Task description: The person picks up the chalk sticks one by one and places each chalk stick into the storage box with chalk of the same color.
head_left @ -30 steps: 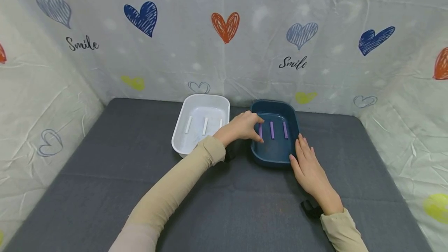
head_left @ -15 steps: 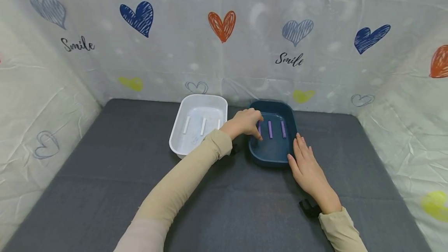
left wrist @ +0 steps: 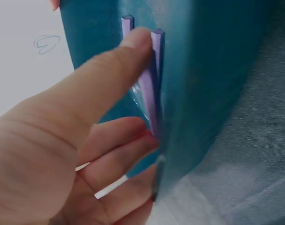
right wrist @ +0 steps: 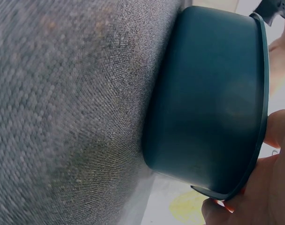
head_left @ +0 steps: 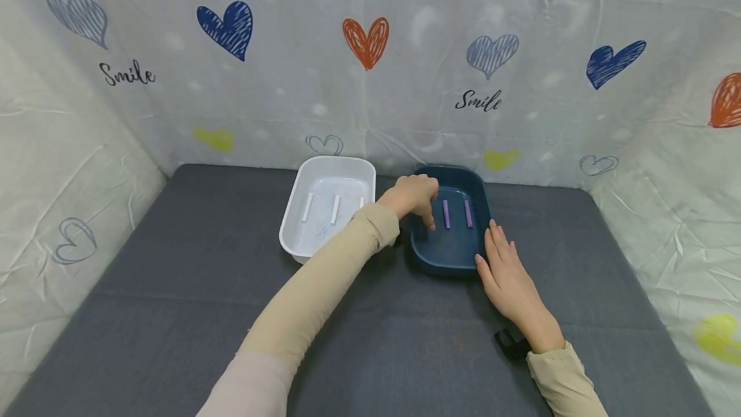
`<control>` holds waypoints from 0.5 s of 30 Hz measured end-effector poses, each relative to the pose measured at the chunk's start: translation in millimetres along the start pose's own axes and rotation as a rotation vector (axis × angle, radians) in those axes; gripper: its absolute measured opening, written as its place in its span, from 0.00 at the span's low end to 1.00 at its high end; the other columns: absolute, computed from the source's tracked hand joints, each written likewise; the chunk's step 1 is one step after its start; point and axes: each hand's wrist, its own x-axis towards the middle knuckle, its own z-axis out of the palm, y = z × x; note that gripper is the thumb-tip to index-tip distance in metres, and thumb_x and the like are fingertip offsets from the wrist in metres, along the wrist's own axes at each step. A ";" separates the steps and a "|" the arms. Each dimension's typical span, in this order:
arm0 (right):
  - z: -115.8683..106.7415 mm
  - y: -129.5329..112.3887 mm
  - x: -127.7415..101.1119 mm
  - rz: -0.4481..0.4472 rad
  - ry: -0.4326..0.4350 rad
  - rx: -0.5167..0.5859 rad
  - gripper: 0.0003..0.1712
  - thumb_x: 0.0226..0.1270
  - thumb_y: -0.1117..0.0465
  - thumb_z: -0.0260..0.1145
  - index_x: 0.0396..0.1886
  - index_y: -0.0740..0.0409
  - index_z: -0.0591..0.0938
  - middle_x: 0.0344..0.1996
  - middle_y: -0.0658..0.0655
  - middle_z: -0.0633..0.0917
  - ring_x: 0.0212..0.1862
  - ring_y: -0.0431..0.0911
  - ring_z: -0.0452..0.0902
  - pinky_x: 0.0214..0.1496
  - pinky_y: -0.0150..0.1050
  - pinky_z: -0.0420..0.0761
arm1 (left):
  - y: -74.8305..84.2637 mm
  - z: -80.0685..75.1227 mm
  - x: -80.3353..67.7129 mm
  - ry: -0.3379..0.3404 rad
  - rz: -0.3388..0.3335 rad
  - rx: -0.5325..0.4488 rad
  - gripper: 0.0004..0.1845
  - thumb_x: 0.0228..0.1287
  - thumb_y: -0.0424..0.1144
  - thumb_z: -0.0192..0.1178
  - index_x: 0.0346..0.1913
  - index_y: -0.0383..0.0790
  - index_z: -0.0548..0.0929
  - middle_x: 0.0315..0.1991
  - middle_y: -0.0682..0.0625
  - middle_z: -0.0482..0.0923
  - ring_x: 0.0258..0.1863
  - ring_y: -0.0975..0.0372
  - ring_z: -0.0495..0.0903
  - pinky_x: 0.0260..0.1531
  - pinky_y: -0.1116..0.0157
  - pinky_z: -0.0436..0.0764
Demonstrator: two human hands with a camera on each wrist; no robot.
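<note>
A person's left hand [head_left: 412, 196] reaches into a dark blue tray [head_left: 454, 261] on the grey desk [head_left: 173, 314], fingers [left wrist: 137, 40] curled down onto the leftmost of three purple sticks [head_left: 446, 213] lying side by side on the tray floor. The left wrist view shows a fingertip pressed against that stick and the other fingers bent under it at the tray's wall (whether the stick is truly pinched or only touched cannot be told for sure). The other two sticks lie untouched just to the right, parallel and apart.

The right hand [head_left: 507, 275] lies flat on the desk against the tray's near right corner, fingers straight and together, holding nothing; in the right wrist view its fingertips [right wrist: 273, 131] touch the tray's rim, steadying it.

Just to the left stands a white tray [head_left: 295, 237], close beside the blue one but not touching it as far as can be seen. It holds three white sticks [head_left: 335, 208], also side by side.

As a judgement, the work is at its start: all three purple sticks are in the blue tray, none lifted clear, and the first is only now being taken up. A wrinkled backdrop printed with hearts [head_left: 365, 40] walls in the desk.
</note>
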 end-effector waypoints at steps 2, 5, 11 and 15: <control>-0.9 -0.2 1.1 0.003 -0.004 -0.002 0.37 0.83 0.51 0.44 0.77 0.72 0.50 0.79 0.63 0.44 0.79 0.58 0.39 0.76 0.59 0.46 | 2.7 -1.8 2.5 -0.002 -0.010 0.012 0.32 0.44 0.52 0.81 0.51 0.42 0.82 0.42 0.52 0.78 0.40 0.59 0.77 0.43 0.58 0.78; -2.1 -0.2 2.4 0.005 -0.010 -0.001 0.37 0.83 0.51 0.44 0.77 0.72 0.51 0.79 0.63 0.45 0.79 0.58 0.40 0.76 0.59 0.46 | 7.2 -2.8 6.0 -0.002 -0.028 0.046 0.32 0.42 0.51 0.82 0.51 0.43 0.81 0.42 0.52 0.78 0.40 0.60 0.76 0.43 0.58 0.78; -4.8 0.1 3.4 0.007 -0.021 0.004 0.37 0.83 0.50 0.44 0.77 0.72 0.51 0.79 0.63 0.45 0.79 0.58 0.40 0.76 0.59 0.46 | 15.3 -1.1 14.8 -0.021 -0.070 0.105 0.35 0.42 0.48 0.83 0.55 0.46 0.80 0.50 0.51 0.79 0.46 0.58 0.77 0.50 0.56 0.78; -6.5 -0.6 4.2 0.012 -0.031 0.006 0.37 0.83 0.50 0.43 0.77 0.72 0.50 0.79 0.63 0.44 0.79 0.58 0.39 0.77 0.58 0.45 | 17.1 -0.6 18.3 -0.037 -0.093 0.105 0.35 0.42 0.45 0.83 0.56 0.46 0.80 0.52 0.51 0.78 0.47 0.58 0.77 0.51 0.55 0.78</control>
